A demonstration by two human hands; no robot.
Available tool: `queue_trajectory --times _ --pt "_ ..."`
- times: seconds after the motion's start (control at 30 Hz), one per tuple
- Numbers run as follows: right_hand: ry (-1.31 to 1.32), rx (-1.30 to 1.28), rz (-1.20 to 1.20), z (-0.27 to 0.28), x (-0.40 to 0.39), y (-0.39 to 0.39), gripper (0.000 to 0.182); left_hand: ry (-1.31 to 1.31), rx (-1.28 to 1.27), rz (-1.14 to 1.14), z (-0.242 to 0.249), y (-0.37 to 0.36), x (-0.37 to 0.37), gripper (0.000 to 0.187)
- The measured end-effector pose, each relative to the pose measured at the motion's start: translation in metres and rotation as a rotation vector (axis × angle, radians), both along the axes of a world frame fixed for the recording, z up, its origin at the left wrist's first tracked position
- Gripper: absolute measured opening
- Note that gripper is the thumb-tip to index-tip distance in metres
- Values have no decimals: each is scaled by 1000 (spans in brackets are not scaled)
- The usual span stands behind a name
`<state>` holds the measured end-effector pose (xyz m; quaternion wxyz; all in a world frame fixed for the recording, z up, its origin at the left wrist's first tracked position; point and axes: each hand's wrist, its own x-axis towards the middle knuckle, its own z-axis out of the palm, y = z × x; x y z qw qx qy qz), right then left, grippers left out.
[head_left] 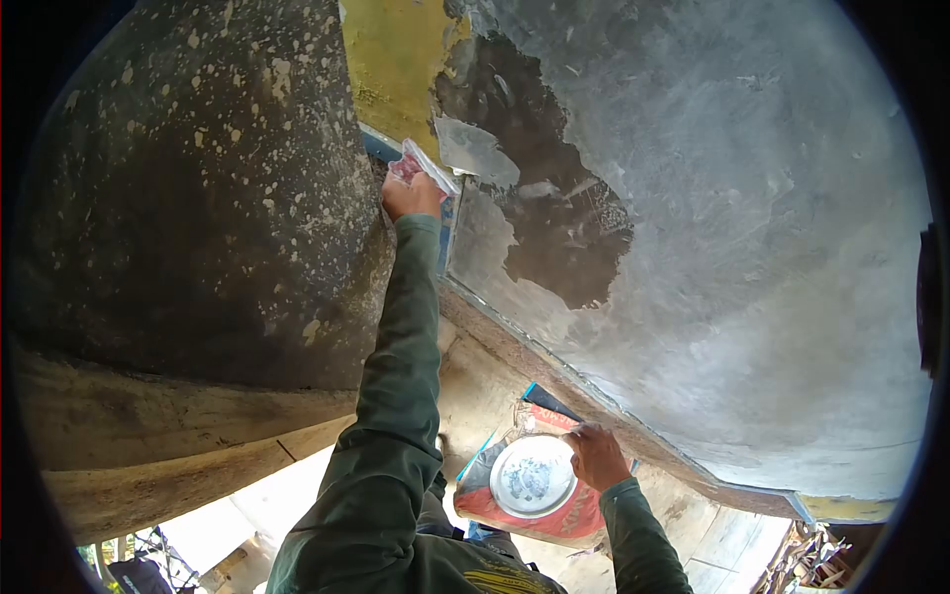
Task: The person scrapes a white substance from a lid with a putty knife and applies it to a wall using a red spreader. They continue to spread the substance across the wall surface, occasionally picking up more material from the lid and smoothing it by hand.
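My left hand (pixel 410 196) reaches far forward, its fingers closed on a crumpled white and pink wad (pixel 426 164), which looks like thin plastic or cloth. The wad is at the corner where a blue strip (pixel 380 148) meets the yellow patch of wall. Low on the right, my right hand (pixel 601 457) grips the rim of a round white bowl (pixel 502 484). Grey-blue smears (pixel 535 477) mark the inside of the bowl. My right fingertips are partly hidden from view.
A grey wall surface (pixel 712 228) with a dark brown bare patch (pixel 566 233) spreads to the right. On the left stands a dark, paint-spattered surface (pixel 198 198). A red printed sack (pixel 569 520) lies below the bowl. Wood scraps (pixel 807 559) are piled at lower right.
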<state>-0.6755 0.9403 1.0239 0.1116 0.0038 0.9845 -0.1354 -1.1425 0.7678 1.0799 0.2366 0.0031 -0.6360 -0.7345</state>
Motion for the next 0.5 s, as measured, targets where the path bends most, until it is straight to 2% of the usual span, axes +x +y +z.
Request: queue_trajectory --times 0.1,0.17,0.27,0.3,0.37,0.5 --pt "-16 -53 -31 -21 17 -5 39 -76 80 -2 6 -2 -2 23" --pt "-13 -81 -33 -32 26 -7 40 -219 145 -42 12 -4 -2 24" --pt "-68 -131 -93 -39 35 -14 39 -290 238 -43 -37 -2 -40 23" --pt "-65 -137 -94 -42 37 -15 39 -287 232 -43 -28 -1 -33 23" --pt "-37 -180 -99 -45 40 -14 40 -398 468 -199 -1 2 -7 27" --pt "-31 -220 -110 -52 43 -12 40 -451 522 -259 13 1 4 32"
